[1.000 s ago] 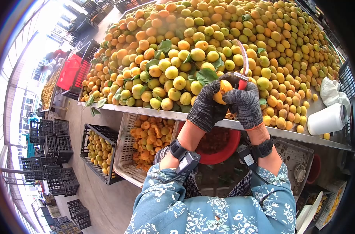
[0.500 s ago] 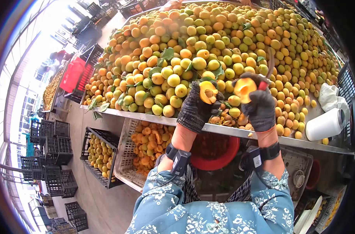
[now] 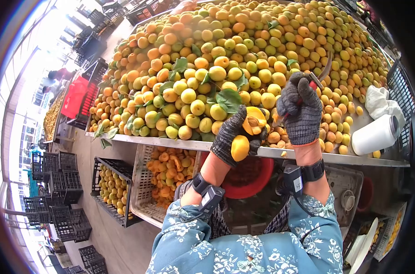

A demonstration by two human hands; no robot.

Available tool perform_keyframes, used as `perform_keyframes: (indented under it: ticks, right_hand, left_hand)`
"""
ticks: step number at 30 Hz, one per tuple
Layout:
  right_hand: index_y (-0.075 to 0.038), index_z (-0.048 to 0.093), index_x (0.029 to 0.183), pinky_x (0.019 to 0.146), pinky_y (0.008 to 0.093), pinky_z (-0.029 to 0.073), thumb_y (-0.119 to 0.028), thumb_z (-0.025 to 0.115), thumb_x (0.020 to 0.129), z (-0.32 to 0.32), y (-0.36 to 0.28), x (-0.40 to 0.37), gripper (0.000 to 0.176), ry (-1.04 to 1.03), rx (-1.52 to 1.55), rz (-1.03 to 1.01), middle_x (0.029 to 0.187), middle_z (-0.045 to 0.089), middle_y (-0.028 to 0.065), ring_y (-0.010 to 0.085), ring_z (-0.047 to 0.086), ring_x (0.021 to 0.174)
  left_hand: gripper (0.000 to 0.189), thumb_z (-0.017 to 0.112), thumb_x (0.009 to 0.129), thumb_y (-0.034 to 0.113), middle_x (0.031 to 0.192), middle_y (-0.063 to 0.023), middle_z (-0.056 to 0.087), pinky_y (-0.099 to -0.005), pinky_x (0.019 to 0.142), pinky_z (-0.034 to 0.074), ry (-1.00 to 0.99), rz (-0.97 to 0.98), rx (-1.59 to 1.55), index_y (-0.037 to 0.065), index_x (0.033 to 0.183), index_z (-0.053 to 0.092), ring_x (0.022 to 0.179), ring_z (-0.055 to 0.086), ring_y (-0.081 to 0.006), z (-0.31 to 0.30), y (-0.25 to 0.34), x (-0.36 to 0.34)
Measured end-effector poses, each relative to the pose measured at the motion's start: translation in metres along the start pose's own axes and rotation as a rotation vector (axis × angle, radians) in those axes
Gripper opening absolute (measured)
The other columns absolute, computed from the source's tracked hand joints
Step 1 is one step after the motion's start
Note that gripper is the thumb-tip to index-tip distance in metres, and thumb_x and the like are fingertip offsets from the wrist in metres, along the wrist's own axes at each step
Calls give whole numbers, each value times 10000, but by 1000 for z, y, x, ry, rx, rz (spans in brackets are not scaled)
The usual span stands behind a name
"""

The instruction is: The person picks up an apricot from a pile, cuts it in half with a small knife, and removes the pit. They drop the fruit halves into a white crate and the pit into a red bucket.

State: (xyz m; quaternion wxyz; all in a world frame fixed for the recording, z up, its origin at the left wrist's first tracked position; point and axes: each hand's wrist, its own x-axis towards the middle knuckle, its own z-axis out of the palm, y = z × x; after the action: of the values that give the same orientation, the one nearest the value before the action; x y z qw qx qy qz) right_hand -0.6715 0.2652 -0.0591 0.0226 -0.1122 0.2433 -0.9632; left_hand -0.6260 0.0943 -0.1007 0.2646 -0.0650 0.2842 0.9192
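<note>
My left hand point(image 3: 227, 138), in a dark knitted glove, is closed around two cut apricot pieces. One apricot half point(image 3: 254, 119) shows its orange cut face near the thumb and fingertips. The other apricot piece point(image 3: 240, 148) sits lower, against the palm. My right hand point(image 3: 301, 112), gloved the same way, is closed on a curved knife point(image 3: 326, 68) with a red handle, its blade pointing up and away. Both hands are over the near edge of a metal table point(image 3: 194, 145), which bears a large heap of whole apricots point(image 3: 207, 73) with green leaves.
Below the table edge stand a pale crate of cut apricots point(image 3: 139, 182), a black crate of whole apricots point(image 3: 130, 201) and a red basin point(image 3: 244, 187). A white container point(image 3: 375, 134) lies at the table's right end. Stacked black crates point(image 3: 63, 185) stand on the left floor.
The apricot half that was in my right hand has gone, and my left hand now has two pieces. My right hand has moved up slightly with the knife. The view has shifted a little.
</note>
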Motion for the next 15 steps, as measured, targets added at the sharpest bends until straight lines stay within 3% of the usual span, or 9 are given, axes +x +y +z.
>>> perform_keyframes:
  ticks: [2, 3, 4, 6, 8, 10, 15]
  right_hand:
    - [-57, 567, 996, 448, 262, 377, -253, 618, 912, -3, -1, 1, 219, -9, -54, -36, 614, 424, -25, 89, 369, 441]
    - [-81, 560, 994, 469, 269, 347, -298, 601, 928, -3, -2, 1, 230, -22, -105, -64, 622, 397, -44, 80, 314, 440]
    - [-81, 560, 994, 469, 269, 347, -298, 601, 928, -2, -2, 0, 230, -19, -109, -66, 622, 397, -44, 80, 314, 440]
    - [-77, 558, 985, 460, 268, 349, -291, 613, 920, 3, -3, -3, 230, -32, -188, -116, 602, 387, -43, 81, 312, 435]
    - [-68, 560, 988, 435, 265, 348, -283, 634, 904, 6, -2, -5, 242, -15, -201, -136, 582, 379, -35, 86, 316, 428]
    - [-34, 559, 957, 384, 250, 412, -185, 641, 888, 6, -1, -7, 185, -41, -233, -140, 585, 466, 3, 87, 413, 419]
    - [-26, 575, 952, 385, 222, 384, -162, 672, 860, 13, 2, -12, 191, -22, -283, -155, 599, 501, 1, 75, 428, 423]
  left_hand:
    - [512, 519, 946, 441, 1030, -166, 629, -333, 695, 563, -10, 0, -62, -2, 1203, 516, 827, 654, -258, 12, -9, 0]
    - [470, 559, 920, 465, 893, -119, 634, -299, 545, 535, -12, -7, 32, 31, 1099, 545, 782, 655, -236, 3, -13, 4]
    - [470, 559, 920, 465, 893, -119, 634, -299, 545, 535, -15, -12, 30, 31, 1099, 545, 782, 655, -236, -3, -16, 5]
    - [468, 517, 964, 380, 1075, -122, 635, -362, 874, 525, -120, -45, -28, 0, 1238, 509, 971, 636, -233, -3, -18, 4]
    - [426, 524, 966, 343, 1086, -104, 631, -337, 877, 520, -122, -12, -51, 21, 1245, 514, 982, 628, -223, 7, -23, 4]
    - [397, 534, 962, 310, 1111, -91, 622, -323, 889, 510, -108, 25, -31, 33, 1244, 518, 1000, 616, -207, 15, -27, 3]
    - [366, 544, 958, 277, 1119, -75, 616, -329, 903, 498, -112, -7, -114, 48, 1242, 523, 1018, 605, -197, 12, -31, 6]
